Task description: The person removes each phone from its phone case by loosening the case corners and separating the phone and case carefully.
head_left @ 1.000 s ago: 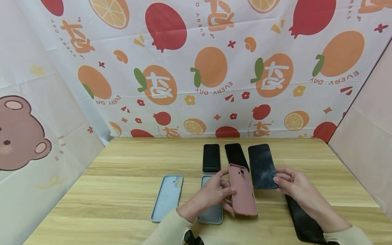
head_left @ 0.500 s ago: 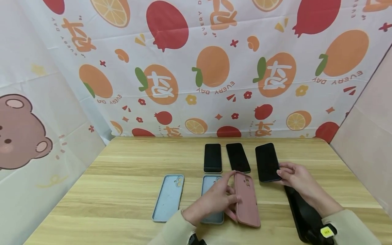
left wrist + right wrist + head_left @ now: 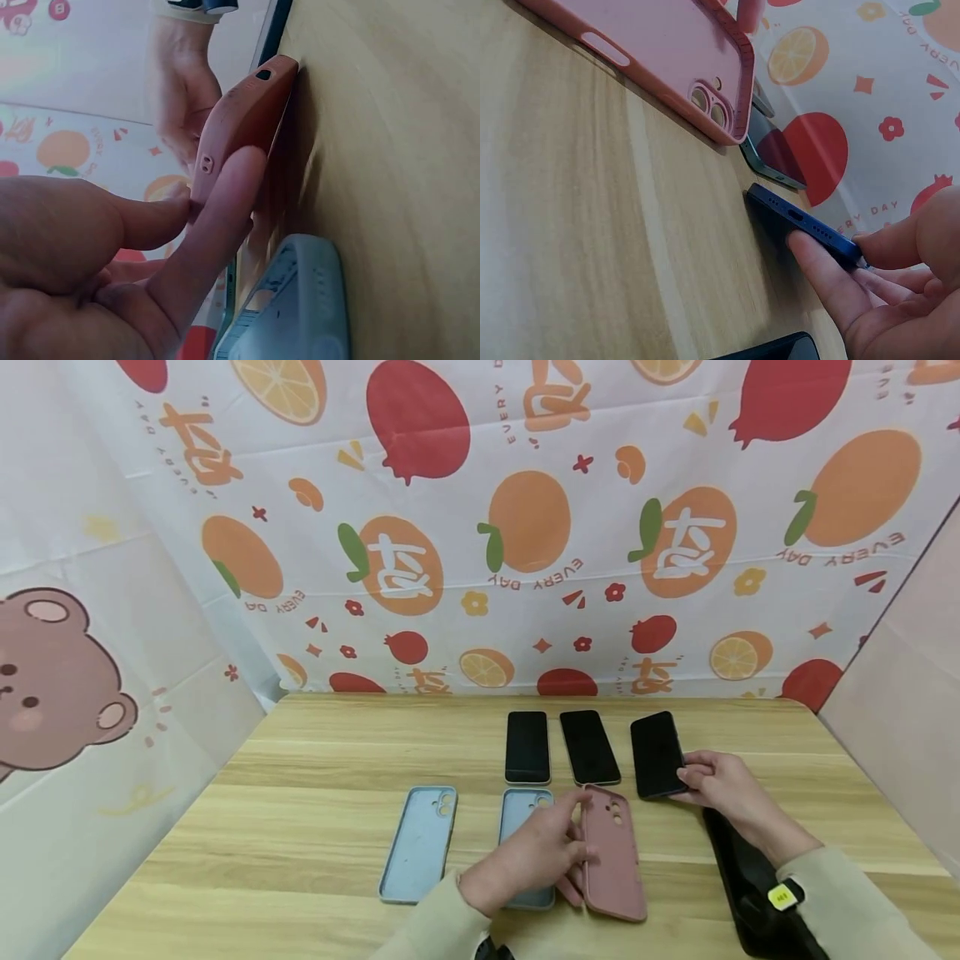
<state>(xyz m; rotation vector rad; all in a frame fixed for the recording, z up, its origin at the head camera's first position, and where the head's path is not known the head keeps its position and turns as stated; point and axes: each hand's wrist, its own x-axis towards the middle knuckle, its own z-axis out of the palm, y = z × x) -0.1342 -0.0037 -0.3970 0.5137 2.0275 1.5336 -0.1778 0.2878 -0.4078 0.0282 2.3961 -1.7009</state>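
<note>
My left hand [image 3: 528, 860] pinches a pink phone case [image 3: 615, 868] at its left edge, between thumb and fingers. The case's hollow inside faces up and its camera cutout is at the far end. In the left wrist view the pink case [image 3: 236, 120] is tilted, with one long side close to the table. On the right, my right hand [image 3: 731, 789] pinches a dark phone [image 3: 655, 756] by its near right corner. Its screen is black and its edge is blue, with the charging port showing on the phone [image 3: 802, 221] in the right wrist view.
Two more phones [image 3: 527, 747] lie screen up at the back of the wooden table [image 3: 315, 843]. A light blue case [image 3: 418, 843] lies at left; a second blue case [image 3: 516, 814] is partly under my left hand. A long black object [image 3: 738, 881] lies beneath my right forearm.
The pink case has come down and slightly right, nearer the table. The phone in my right hand has moved right and away from the case, lowering toward the table beside the other two phones.
</note>
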